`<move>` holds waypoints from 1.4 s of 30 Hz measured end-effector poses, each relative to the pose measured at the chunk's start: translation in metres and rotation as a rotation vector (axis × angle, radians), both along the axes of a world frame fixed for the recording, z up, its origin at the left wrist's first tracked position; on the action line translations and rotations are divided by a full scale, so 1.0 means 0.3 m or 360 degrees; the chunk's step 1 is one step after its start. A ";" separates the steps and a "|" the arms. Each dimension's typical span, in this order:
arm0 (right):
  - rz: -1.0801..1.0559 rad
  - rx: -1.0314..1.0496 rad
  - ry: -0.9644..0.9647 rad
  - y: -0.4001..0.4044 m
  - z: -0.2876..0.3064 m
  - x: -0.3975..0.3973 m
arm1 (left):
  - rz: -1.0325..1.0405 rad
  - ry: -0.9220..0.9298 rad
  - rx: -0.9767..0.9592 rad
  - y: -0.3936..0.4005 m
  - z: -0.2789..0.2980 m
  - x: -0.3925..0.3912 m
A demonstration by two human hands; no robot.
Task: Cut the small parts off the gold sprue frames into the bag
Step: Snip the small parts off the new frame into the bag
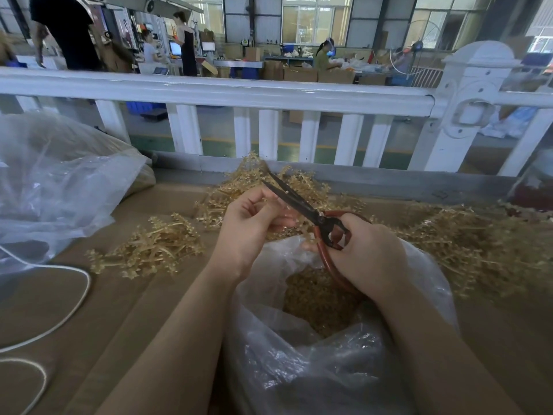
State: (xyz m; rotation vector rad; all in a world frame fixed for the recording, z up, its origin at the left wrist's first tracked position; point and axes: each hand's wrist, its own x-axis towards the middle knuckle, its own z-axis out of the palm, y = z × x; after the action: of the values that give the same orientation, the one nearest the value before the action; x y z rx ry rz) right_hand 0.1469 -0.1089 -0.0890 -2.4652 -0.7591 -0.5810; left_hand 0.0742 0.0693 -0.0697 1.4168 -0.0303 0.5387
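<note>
Above the bag (344,369), left hand (248,226) pinches a sprue frame (287,215); right hand (368,253) grips scissors (299,202).

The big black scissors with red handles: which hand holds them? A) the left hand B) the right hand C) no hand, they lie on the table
B: the right hand grips the red handles of the big black scissors, blades open, pointing up-left.

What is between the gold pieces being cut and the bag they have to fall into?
Nothing visible. The left hand holds a gold sprue frame at the scissors, gripped by the right hand, above the open mouth of the bag.
</note>
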 end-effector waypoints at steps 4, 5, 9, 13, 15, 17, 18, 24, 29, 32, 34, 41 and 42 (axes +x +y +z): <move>0.0021 0.0028 -0.0001 -0.004 0.005 -0.004 | 0.0041 -0.0077 0.0169 -0.010 0.004 0.001; 0.0024 0.0037 0.0004 -0.005 0.007 -0.005 | 0.0055 -0.0089 0.0201 -0.012 0.004 0.002; 0.0040 0.0006 0.0039 -0.006 0.005 -0.002 | 0.0097 -0.0101 0.0222 -0.016 0.004 0.003; 0.0042 0.0031 0.0065 -0.006 -0.001 0.006 | 0.0040 -0.0082 0.0145 -0.017 0.002 0.002; 0.0049 0.0011 0.0094 -0.004 -0.003 0.009 | 0.0025 -0.0046 0.0122 -0.013 -0.004 0.004; 0.0060 0.0046 0.0175 0.001 -0.003 0.008 | -0.0007 -0.0017 0.0038 -0.010 -0.007 0.005; 0.0064 0.0114 0.0239 0.004 -0.002 0.007 | -0.0035 -0.0012 -0.0029 -0.008 -0.006 0.006; 0.0325 0.0888 0.0919 0.015 0.036 0.000 | -0.0176 -0.0017 -0.0269 0.003 -0.009 0.008; 0.0527 0.1176 0.1210 0.002 0.077 -0.024 | -0.0249 -0.0038 -0.0303 0.011 -0.018 0.011; 0.0615 0.1198 0.1256 0.009 0.089 -0.048 | -0.0234 -0.0052 -0.0254 0.010 -0.028 0.014; 0.0630 0.1314 0.1310 0.015 0.094 -0.055 | -0.0199 -0.0061 -0.0192 0.004 -0.033 0.015; 0.0439 0.1119 0.1253 0.018 0.070 -0.037 | -0.0231 0.0051 0.0029 0.005 -0.010 0.006; 0.0438 0.1123 0.1251 0.018 0.069 -0.039 | -0.0240 0.0090 0.0052 0.010 -0.003 0.002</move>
State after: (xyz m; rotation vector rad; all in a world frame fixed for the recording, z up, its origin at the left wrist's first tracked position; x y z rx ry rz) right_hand 0.1353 -0.1035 -0.0683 -1.6683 -0.4386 0.2151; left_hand 0.0748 0.0722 -0.0706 1.4478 -0.1002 0.3751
